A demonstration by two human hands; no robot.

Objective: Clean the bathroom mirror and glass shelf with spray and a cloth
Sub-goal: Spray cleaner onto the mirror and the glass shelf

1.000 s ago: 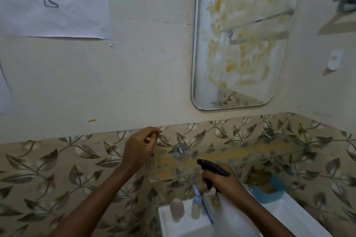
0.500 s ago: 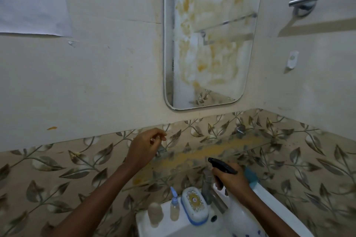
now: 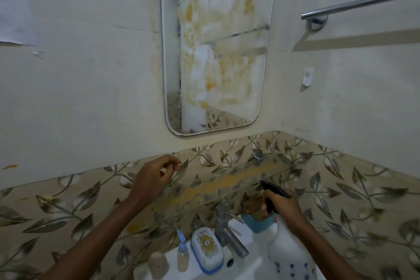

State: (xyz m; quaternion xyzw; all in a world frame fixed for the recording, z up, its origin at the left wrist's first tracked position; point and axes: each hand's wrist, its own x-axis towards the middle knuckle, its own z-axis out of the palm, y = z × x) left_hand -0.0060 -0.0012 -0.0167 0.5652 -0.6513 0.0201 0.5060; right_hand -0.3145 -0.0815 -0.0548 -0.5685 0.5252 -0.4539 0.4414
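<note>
Head view: right hand [image 3: 283, 208] grips black trigger of white spray bottle [image 3: 287, 254], below stained mirror [image 3: 216, 48]. Smeared glass shelf [image 3: 218, 185] under mirror; left hand [image 3: 152, 179] empty, fingers loosely curled at shelf's left end.

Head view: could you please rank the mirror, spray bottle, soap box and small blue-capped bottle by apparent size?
1. mirror
2. spray bottle, though it sits nearer the camera
3. soap box
4. small blue-capped bottle
</note>
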